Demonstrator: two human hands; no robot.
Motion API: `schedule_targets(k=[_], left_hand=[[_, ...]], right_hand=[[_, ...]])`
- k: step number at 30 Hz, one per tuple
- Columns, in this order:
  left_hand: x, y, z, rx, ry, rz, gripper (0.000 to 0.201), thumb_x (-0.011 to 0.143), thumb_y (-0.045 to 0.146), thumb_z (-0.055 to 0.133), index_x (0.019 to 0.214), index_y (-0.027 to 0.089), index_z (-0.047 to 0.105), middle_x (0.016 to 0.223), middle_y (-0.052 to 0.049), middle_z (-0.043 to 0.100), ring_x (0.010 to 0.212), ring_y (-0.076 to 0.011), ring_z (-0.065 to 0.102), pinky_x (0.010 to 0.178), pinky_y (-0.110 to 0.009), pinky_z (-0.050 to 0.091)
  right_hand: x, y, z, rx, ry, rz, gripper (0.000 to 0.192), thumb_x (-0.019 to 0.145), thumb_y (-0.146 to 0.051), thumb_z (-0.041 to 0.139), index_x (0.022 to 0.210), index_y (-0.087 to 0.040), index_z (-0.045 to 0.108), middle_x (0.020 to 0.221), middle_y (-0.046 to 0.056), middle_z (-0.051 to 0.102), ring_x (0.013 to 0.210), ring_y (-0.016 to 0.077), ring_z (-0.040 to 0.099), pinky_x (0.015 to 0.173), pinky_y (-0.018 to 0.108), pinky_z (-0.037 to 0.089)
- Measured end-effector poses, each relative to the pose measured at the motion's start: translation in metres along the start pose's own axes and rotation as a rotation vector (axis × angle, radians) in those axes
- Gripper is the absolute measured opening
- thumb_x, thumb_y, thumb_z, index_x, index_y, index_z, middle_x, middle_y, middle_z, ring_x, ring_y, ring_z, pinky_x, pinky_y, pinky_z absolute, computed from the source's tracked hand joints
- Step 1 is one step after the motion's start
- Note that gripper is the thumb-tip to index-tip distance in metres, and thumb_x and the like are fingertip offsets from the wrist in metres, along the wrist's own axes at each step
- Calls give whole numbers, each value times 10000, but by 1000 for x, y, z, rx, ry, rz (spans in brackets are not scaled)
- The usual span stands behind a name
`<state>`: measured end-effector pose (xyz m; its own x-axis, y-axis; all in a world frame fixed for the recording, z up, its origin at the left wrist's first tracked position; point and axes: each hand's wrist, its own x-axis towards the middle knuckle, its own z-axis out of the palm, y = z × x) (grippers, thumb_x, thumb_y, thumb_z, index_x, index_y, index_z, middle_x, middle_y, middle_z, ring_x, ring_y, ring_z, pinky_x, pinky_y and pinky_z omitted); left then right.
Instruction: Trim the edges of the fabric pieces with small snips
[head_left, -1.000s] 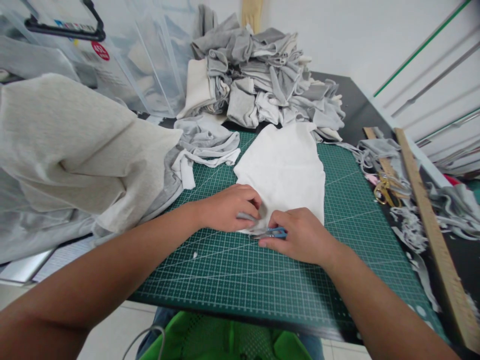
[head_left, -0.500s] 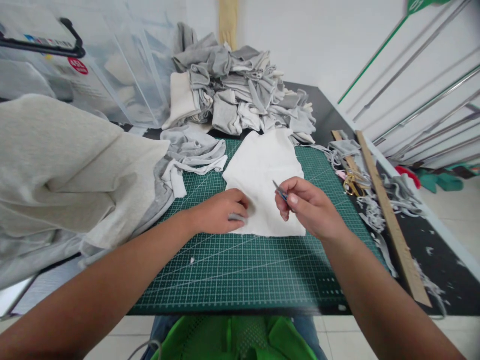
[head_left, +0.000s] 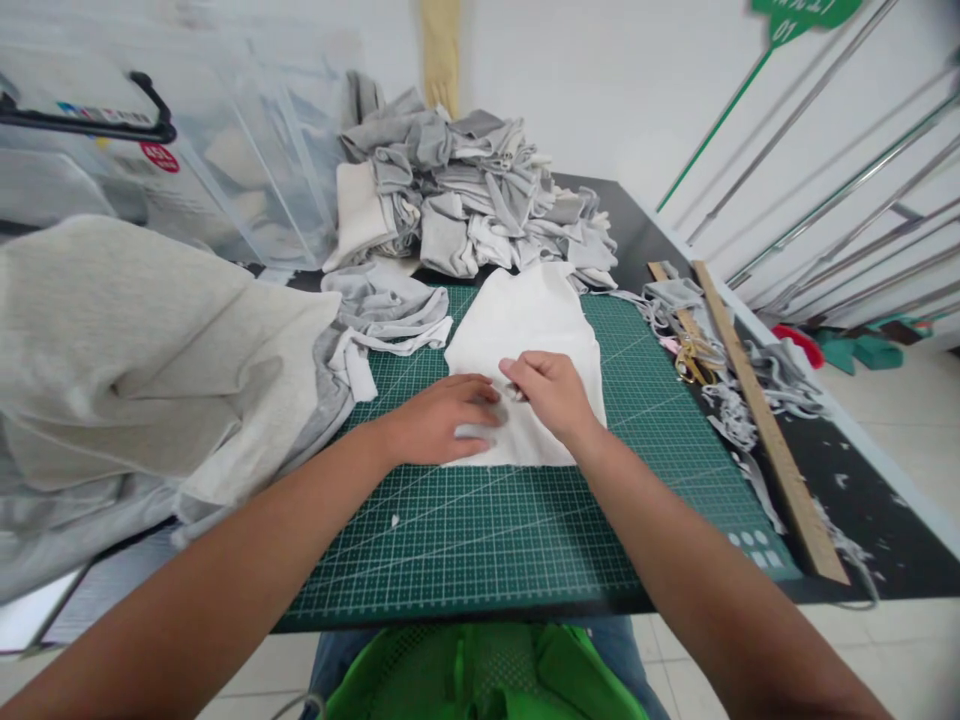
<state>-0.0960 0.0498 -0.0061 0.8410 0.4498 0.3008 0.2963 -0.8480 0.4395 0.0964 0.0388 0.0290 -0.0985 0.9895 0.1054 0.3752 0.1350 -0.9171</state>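
Observation:
A white piece of cloth (head_left: 525, 320) lies spread on the green cutting mat (head_left: 480, 550). On its left lower part rests my left hand (head_left: 450, 415), palm down with the fingers a little apart. A greyish patch shows by its lower fingers; I cannot tell what it is. My right hand (head_left: 551, 395) is closed over the middle of the cloth, close to the left fingertips. It grips a small pointed metal tool, now nearly all hidden by the fingers; its exact kind cannot be made out.
Grey and white cloth pieces (head_left: 465, 200) are heaped at the back. Large pale fabric (head_left: 150, 350) and a clear storage box (head_left: 247, 150) stand left. Along the right lie gold-handled scissors (head_left: 691, 362), a wooden strip (head_left: 765, 420) and scraps (head_left: 731, 415).
My right hand has moved left and turned over toward my left hand, so the tool's tip no longer shows. My left hand stays on the cloth, and the view has shifted slightly.

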Motion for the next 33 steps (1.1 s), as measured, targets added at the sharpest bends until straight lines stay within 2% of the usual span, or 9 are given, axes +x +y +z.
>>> schedule_targets(k=[3,5,10,15,20,26,29,33], left_hand=[[1,-1,-2,4,-19,9,253,811,311,652,1045,215,669,1172,-86,572,1192,-248,471,1064,-442,334],[2,-2,-3,3,-19,4,248,801,322,661,1020,207,676,1162,-89,570,1184,-251,475,1067,-444,333],[4,-1,-3,2,-47,-39,242,802,312,658,1031,234,670,1197,-69,556,1216,-244,448,1079,-449,319],[3,0,-1,13,-52,-70,205,807,305,651,997,233,679,1259,-69,525,1268,-241,402,1092,-436,304],[2,1,-1,18,-51,-88,208,811,289,645,1014,248,673,1280,-57,511,1295,-243,375,1092,-447,311],[4,3,3,110,-58,-78,205,853,349,610,1010,232,672,1276,-67,504,1348,-281,301,1108,-464,291],[5,3,5,135,-52,-65,266,858,377,602,1074,228,647,1273,-79,505,1351,-291,296,1104,-481,296],[4,3,6,135,-45,-62,279,861,368,600,1109,243,632,1287,-72,500,1343,-285,309,1096,-481,306]], right_hand=[[-6,17,-3,-437,-99,-161,392,827,-446,544,539,-181,537,486,-22,506,489,104,439,517,254,294],[-8,22,-6,-641,-129,-274,389,837,-449,535,557,-179,553,510,-14,530,515,111,453,547,264,292],[-10,28,-8,-819,-164,-419,372,865,-442,497,608,-184,573,568,0,570,574,132,497,581,277,301],[-15,35,-8,-845,-153,-462,381,904,-446,444,668,-181,582,638,25,603,655,156,522,637,292,336],[-17,37,-11,-789,-175,-474,339,896,-443,476,705,-181,574,667,22,606,673,159,524,653,294,351],[-26,32,-20,-684,-172,-404,325,878,-477,502,786,-172,566,704,22,609,622,139,526,611,272,363],[-28,29,-24,-627,-242,-384,306,866,-471,521,854,-169,567,754,23,625,607,125,526,589,256,358],[-26,30,-26,-673,-320,-414,305,873,-443,508,725,-181,556,669,-1,604,579,117,511,579,255,330]])
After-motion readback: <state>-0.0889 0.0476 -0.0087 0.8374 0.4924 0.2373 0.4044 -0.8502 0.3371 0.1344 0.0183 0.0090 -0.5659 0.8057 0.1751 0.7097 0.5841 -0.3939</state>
